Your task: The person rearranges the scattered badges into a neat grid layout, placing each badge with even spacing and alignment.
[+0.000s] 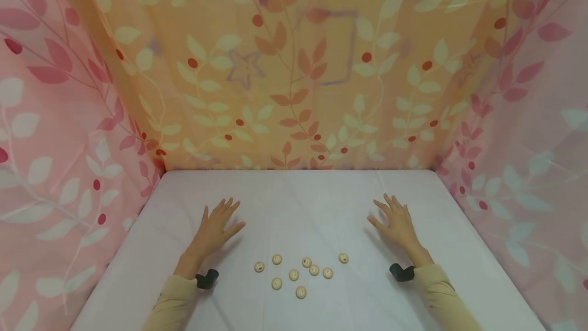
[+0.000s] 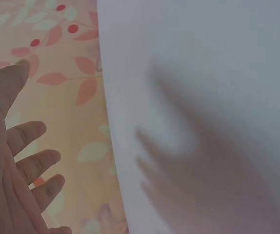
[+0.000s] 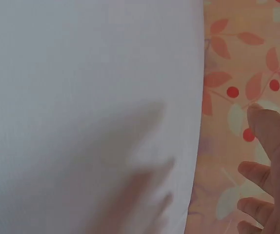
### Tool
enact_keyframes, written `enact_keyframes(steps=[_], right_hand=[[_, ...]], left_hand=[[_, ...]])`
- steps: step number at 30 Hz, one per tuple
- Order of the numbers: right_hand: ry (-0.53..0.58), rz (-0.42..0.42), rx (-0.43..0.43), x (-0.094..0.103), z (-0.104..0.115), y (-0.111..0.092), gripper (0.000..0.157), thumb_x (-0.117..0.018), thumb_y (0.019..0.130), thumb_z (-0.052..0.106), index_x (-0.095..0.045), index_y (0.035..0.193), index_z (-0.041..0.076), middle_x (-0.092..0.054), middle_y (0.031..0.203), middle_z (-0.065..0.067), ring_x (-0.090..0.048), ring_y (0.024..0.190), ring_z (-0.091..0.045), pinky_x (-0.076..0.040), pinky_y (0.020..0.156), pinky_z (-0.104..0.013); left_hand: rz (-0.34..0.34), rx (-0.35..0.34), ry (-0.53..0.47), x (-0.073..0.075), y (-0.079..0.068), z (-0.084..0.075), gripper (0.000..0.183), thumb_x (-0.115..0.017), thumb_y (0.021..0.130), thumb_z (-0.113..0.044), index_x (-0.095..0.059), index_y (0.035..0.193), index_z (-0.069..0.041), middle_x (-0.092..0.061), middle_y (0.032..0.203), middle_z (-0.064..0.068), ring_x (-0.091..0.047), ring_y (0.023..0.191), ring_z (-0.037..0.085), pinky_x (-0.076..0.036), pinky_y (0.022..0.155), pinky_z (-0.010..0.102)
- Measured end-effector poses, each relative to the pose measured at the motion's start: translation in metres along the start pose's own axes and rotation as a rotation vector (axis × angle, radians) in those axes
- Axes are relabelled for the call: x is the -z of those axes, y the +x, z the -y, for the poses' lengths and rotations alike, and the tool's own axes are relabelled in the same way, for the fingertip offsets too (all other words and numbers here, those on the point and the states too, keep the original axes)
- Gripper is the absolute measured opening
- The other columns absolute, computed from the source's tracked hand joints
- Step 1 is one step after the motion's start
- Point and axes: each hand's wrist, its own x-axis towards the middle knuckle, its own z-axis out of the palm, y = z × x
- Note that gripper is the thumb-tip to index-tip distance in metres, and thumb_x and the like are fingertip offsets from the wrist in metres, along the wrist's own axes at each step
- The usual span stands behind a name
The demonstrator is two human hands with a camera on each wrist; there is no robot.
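Several small round beige discs [image 1: 294, 275] with dark markings on their faces lie scattered on the white table [image 1: 248, 203] between the two hands. Two of them, a disc [image 1: 307, 262] and its neighbour [image 1: 314, 270], lie side by side near the middle. To the left of the group is my left hand [image 1: 216, 228], its fingers spread and holding nothing. My right hand [image 1: 396, 225] is on the other side, likewise spread and without anything in it. Each hand casts a shadow on the white surface in its wrist view, and no disc shows in either wrist view.
A yellow curtain [image 1: 294, 116] with leaves and red berries hangs behind the table's far edge. Pink leafy curtains flank it, one on the left [image 1: 69, 132] and one on the right [image 1: 519, 132]. Dark camera mounts [image 1: 207, 279] sit at both wrists.
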Motion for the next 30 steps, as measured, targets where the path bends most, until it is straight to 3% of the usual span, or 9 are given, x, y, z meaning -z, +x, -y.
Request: enact_keyframes(steps=[8,13,20,24,30], right_hand=[[0.058,-0.010,0.021,-0.008,0.024,-0.011,0.049,-0.069,0.081,0.039,-0.060,0.120,0.012,-0.051,0.127,-0.017,-0.046,0.114,-0.040,-0.033,0.089,-0.059],[0.084,0.026,0.032,-0.014,0.034,-0.016,0.045,-0.070,0.080,0.039,-0.063,0.118,0.015,-0.058,0.110,-0.008,-0.053,0.100,-0.029,-0.038,0.081,-0.049],[0.160,0.086,0.052,-0.021,0.050,-0.027,0.040,-0.074,0.076,0.038,-0.066,0.111,0.019,-0.060,0.094,0.004,-0.050,0.083,-0.012,-0.034,0.072,-0.034],[0.185,0.107,0.066,-0.027,0.057,-0.032,0.039,-0.074,0.076,0.040,-0.067,0.109,0.020,-0.057,0.088,0.011,-0.046,0.078,-0.006,-0.032,0.071,-0.030],[0.213,0.162,0.080,-0.033,0.064,-0.038,0.036,-0.074,0.075,0.040,-0.067,0.106,0.024,-0.056,0.085,0.014,-0.045,0.075,-0.003,-0.031,0.070,-0.028]], left_hand=[[-0.020,-0.079,-0.049,-0.013,-0.015,-0.012,0.062,-0.058,0.087,-0.047,-0.045,0.137,-0.014,-0.040,0.143,0.013,-0.033,0.133,0.035,-0.013,0.102,0.064],[0.023,-0.079,-0.141,-0.017,-0.020,-0.020,0.058,-0.060,0.085,-0.048,-0.051,0.132,-0.014,-0.051,0.134,0.009,-0.043,0.126,0.030,-0.022,0.103,0.059],[0.053,-0.109,-0.183,-0.028,-0.026,-0.025,0.045,-0.066,0.082,-0.044,-0.063,0.117,-0.016,-0.063,0.110,-0.002,-0.056,0.105,0.019,-0.040,0.091,0.044],[0.072,-0.115,-0.187,-0.035,-0.031,-0.027,0.040,-0.068,0.080,-0.044,-0.066,0.110,-0.018,-0.064,0.102,-0.007,-0.056,0.095,0.012,-0.041,0.083,0.040],[0.154,-0.071,-0.206,-0.043,-0.037,-0.029,0.037,-0.070,0.076,-0.048,-0.065,0.105,-0.025,-0.061,0.098,-0.017,-0.052,0.091,0.006,-0.040,0.081,0.033]])
